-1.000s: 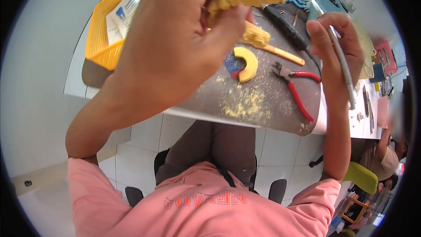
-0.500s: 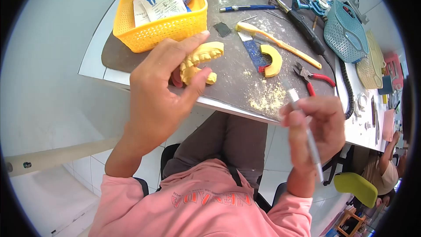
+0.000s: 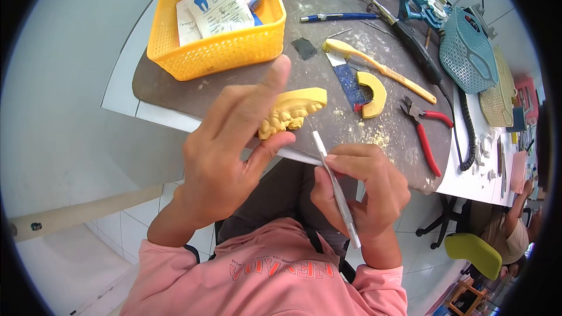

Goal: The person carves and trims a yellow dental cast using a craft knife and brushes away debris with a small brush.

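Note:
My left hand (image 3: 225, 146) is closed on a yellow plaster dental model (image 3: 298, 104), gripping it between the thumb and fingers with its row of teeth facing down and right. In my right hand (image 3: 369, 190) is a silvery scalpel-like handle (image 3: 336, 193), held like a pen. Its thin tip points up at the model's right end; whether it touches cannot be made out. On the bench mat, beyond the right hand, lies a yellow horseshoe-shaped plaster piece (image 3: 374, 96), beside a blue and white strip (image 3: 346, 82). Yellow crumbs (image 3: 380, 138) lie scattered near it.
A yellow basket (image 3: 219, 58) with papers stands at the back left. Behind the plaster piece lie a toothbrush (image 3: 386, 71) and a blue pen (image 3: 336, 17). Red-handled cutters (image 3: 425, 131), a black handpiece (image 3: 418, 52) and a teal basket (image 3: 468, 52) are to the right. A person sits far right.
My right hand has moved left with the tool, bringing its tip up to the model. My left hand has shifted right and slightly down, and the model has turned.

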{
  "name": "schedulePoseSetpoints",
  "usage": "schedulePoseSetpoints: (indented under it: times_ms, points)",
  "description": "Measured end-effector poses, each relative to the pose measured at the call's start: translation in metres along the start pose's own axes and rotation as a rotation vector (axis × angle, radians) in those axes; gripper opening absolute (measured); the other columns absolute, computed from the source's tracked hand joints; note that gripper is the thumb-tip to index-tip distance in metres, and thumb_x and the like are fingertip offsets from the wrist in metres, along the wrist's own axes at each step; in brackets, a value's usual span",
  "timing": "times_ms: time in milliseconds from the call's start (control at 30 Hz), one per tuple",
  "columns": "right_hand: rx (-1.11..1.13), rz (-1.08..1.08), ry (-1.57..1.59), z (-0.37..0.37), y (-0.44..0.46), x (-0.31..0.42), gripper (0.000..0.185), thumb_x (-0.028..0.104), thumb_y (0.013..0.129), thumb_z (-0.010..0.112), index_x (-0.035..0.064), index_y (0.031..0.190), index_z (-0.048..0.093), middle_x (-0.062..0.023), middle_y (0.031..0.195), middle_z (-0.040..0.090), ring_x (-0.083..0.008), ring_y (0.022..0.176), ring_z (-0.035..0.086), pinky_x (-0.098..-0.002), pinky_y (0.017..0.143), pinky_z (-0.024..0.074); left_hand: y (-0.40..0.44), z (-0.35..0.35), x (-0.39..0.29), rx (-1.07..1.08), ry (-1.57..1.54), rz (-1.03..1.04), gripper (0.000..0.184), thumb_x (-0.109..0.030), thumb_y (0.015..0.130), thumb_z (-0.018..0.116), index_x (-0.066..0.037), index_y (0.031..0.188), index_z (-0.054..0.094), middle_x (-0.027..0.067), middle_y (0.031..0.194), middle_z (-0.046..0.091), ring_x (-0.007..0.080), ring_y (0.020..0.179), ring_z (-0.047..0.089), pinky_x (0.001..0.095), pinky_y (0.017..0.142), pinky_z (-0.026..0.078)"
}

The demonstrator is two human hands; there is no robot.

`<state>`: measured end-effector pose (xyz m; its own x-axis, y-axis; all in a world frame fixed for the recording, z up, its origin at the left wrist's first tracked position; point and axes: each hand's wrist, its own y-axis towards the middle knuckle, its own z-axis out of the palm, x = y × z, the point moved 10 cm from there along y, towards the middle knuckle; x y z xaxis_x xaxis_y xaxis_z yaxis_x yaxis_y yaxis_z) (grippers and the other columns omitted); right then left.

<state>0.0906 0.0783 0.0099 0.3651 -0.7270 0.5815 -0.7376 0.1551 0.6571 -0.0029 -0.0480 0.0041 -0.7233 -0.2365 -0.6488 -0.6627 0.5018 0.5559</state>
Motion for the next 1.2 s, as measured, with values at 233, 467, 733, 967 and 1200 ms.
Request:
schedulePoseSetpoints:
  times_ms: [233, 467, 733, 967, 1200]
  points:
    - [0.017, -0.081, -0.01, 0.007, 0.001, 0.004, 0.028, -0.004, 0.065, 0.079, 0.0002, 0.089, 0.066, -0.0107, 0.081, 0.066, -0.0217, 0.064, 0.065, -0.0296, 0.053, 0.052, -0.002, -0.003, -0.002, -0.048, -0.078, 0.154, 0.059, -0.005, 0.074, 0.084, 0.001, 0.126, 0.058, 0.0147, 0.11, 0.063, 0.0179, 0.092, 0.067, 0.0271, 0.075, 0.06]
    - [0.024, -0.057, -0.007, 0.008, 0.002, 0.003, 0.026, -0.003, 0.064, 0.08, 0.0001, 0.086, 0.066, -0.0106, 0.081, 0.066, -0.0217, 0.063, 0.064, -0.0296, 0.053, 0.0519, -0.008, -0.001, -0.004, -0.081, -0.029, 0.208, 0.058, -0.007, 0.072, 0.086, 0.001, 0.123, 0.059, 0.0158, 0.109, 0.064, 0.018, 0.089, 0.066, 0.0262, 0.071, 0.059]
    - [0.059, -0.058, -0.004, 0.01, 0.005, 0.002, 0.029, -0.003, 0.06, 0.079, -0.0015, 0.086, 0.067, -0.0103, 0.08, 0.065, -0.021, 0.061, 0.063, -0.0291, 0.051, 0.0506, -0.008, -0.002, -0.008, -0.085, 0.003, 0.253, 0.061, -0.012, 0.07, 0.088, 0.0, 0.123, 0.06, 0.0156, 0.105, 0.067, 0.019, 0.087, 0.064, 0.0263, 0.07, 0.054]
    - [0.066, -0.123, -0.026, 0.011, 0.007, 0.003, 0.029, -0.002, 0.057, 0.077, -0.0014, 0.084, 0.067, -0.0098, 0.079, 0.064, -0.02, 0.06, 0.061, -0.0286, 0.05, 0.0492, -0.005, -0.001, -0.007, -0.091, -0.009, 0.266, 0.06, -0.013, 0.071, 0.088, -0.001, 0.123, 0.06, 0.0159, 0.103, 0.068, 0.0196, 0.086, 0.065, 0.0267, 0.07, 0.054]
    - [0.072, -0.175, -0.026, 0.011, 0.007, 0.006, 0.027, 0.0, 0.058, 0.077, -0.0014, 0.081, 0.065, -0.0093, 0.078, 0.062, -0.0182, 0.058, 0.058, -0.0284, 0.048, 0.0469, -0.005, 0.001, 0.0, -0.056, -0.076, 0.192, 0.058, -0.008, 0.072, 0.086, 0.001, 0.123, 0.059, 0.0175, 0.109, 0.064, 0.0194, 0.091, 0.066, 0.0265, 0.072, 0.059]
